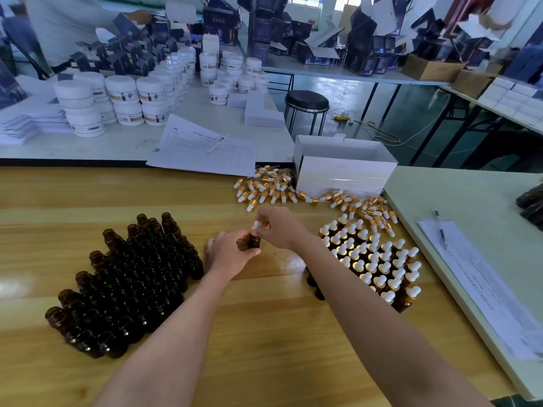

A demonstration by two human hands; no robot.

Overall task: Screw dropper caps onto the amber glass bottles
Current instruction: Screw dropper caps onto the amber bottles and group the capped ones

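My left hand [232, 254] grips a small, dark amber bottle [254, 241] upright at mid-table, between the uncapped bottles [129, 277] on the left and the capped bottles [373, 265] on the right. My right hand [280, 229] pinches the white-bulbed dropper cap [256, 225] on top.

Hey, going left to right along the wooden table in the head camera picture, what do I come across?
uncapped amber bottles → left hand gripping a single bottle → right hand pinching its dropper cap → capped bottles → paper sheet with a pen
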